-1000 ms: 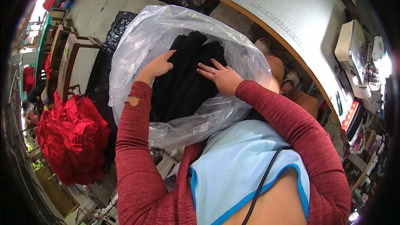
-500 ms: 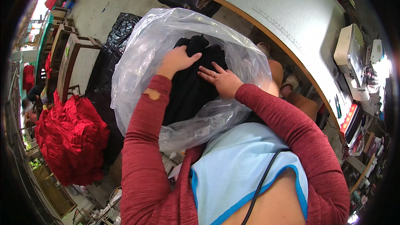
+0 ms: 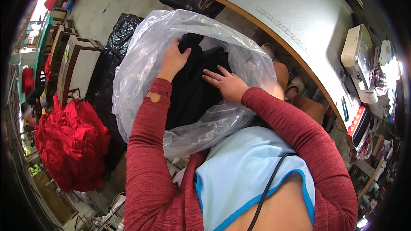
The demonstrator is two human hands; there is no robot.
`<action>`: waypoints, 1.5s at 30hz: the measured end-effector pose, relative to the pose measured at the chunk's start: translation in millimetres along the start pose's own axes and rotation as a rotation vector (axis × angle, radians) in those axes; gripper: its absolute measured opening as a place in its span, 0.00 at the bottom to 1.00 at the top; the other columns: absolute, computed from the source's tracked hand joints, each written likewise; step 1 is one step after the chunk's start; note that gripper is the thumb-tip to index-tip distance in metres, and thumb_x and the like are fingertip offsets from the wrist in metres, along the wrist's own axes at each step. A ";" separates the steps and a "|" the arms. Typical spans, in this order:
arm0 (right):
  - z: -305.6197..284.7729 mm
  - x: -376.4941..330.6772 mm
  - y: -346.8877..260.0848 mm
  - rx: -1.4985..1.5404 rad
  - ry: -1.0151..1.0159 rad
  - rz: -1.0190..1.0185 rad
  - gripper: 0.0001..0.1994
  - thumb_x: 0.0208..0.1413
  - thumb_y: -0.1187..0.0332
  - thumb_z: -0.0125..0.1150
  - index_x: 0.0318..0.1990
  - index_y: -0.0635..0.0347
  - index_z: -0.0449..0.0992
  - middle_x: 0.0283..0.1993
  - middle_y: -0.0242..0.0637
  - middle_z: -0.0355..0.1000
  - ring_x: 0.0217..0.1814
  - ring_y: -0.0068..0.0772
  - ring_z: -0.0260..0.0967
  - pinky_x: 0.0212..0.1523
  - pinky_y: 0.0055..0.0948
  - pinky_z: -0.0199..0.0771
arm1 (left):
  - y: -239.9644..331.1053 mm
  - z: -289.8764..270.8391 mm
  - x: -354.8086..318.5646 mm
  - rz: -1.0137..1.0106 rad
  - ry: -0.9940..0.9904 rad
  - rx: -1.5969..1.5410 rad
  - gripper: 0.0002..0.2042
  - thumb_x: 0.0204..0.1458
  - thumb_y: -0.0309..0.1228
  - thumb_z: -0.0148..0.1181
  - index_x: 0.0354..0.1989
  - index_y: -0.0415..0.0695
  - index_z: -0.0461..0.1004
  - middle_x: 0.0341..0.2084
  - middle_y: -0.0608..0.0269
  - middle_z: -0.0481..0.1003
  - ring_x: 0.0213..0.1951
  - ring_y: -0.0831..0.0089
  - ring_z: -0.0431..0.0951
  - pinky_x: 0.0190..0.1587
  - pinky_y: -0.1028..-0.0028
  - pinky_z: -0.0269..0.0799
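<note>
Blue-edged cloth: pale blue cloth [image 3: 248, 158] across the person's front, a black cable [image 3: 272, 182] lying over it.
Black cloth: a folded, bunched mass of black cloth [image 3: 188, 98], down inside the mouth of the clear bag, beneath both hands.
Probable handling: soft, limp and not fragile, to judge by its folds; a single layer is likely light, the whole bundle heavier. The raised fold at the upper end seems the surest hold.
Right hand: the right hand [image 3: 233, 89] rests on the cloth's right side, fingers [image 3: 210, 77] spread apart and extended, gripping nothing.
Left hand: the left hand [image 3: 172, 62] at the upper left edge of the cloth, thumb parted from the forefinger and touching the black material; whether a fold is pinched cannot be told.
Clear bag: crumpled, transparent plastic bag [image 3: 143, 60], its wide mouth surrounding the cloth.
Black plastic: shiny black sheeting [image 3: 100, 77] just left of the bag.
Red heap: gathered red fabric [image 3: 72, 145], farther left.
Worktop: pale worktop [image 3: 308, 13] with a wooden edge, upper right.
</note>
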State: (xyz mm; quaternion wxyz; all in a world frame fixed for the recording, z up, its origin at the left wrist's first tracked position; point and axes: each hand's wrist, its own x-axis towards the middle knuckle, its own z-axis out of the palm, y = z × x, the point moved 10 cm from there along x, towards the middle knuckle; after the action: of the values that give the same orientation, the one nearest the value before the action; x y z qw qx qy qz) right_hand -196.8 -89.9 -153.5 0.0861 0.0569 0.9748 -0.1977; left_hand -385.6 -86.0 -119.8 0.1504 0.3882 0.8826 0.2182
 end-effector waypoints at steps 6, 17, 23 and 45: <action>-13.1 2.0 30.1 0.149 0.203 0.041 0.37 0.40 0.79 0.57 0.64 0.49 0.59 0.70 0.28 0.49 0.64 0.47 0.55 0.57 0.43 0.68 | 14.6 8.4 -4.7 0.164 -0.041 -0.100 0.12 0.51 0.31 0.54 0.45 0.55 0.71 0.46 0.39 0.70 0.45 0.43 0.73 0.47 0.56 0.69; -6.6 -2.1 43.9 -0.047 0.066 0.075 0.35 0.48 0.75 0.52 0.67 0.46 0.54 0.71 0.27 0.47 0.59 0.38 0.60 0.55 0.38 0.68 | 37.9 58.7 -12.3 0.324 -0.348 0.330 0.16 0.44 0.41 0.63 0.44 0.59 0.77 0.58 0.44 0.61 0.56 0.47 0.65 0.58 0.60 0.64; 13.8 -17.6 53.3 -0.212 0.061 0.119 0.26 0.53 0.69 0.47 0.62 0.52 0.62 0.68 0.34 0.54 0.60 0.36 0.60 0.55 0.38 0.65 | 45.7 61.8 -25.9 0.373 -0.416 0.420 0.24 0.41 0.43 0.67 0.50 0.59 0.73 0.62 0.47 0.55 0.59 0.46 0.61 0.58 0.58 0.63; 3.6 -31.6 72.9 0.199 -0.234 0.292 0.16 0.46 0.74 0.53 0.45 0.62 0.77 0.46 0.47 0.74 0.55 0.46 0.68 0.52 0.38 0.69 | 51.8 77.6 -10.8 0.393 -0.224 0.327 0.18 0.48 0.39 0.59 0.50 0.57 0.74 0.54 0.44 0.64 0.53 0.47 0.68 0.53 0.57 0.68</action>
State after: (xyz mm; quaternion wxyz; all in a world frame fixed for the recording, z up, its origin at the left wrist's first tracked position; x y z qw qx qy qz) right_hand -154.7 -27.0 -178.2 0.2206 0.1825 0.9152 -0.2835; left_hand -312.7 -42.1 -159.5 0.1374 0.5926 0.7919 0.0533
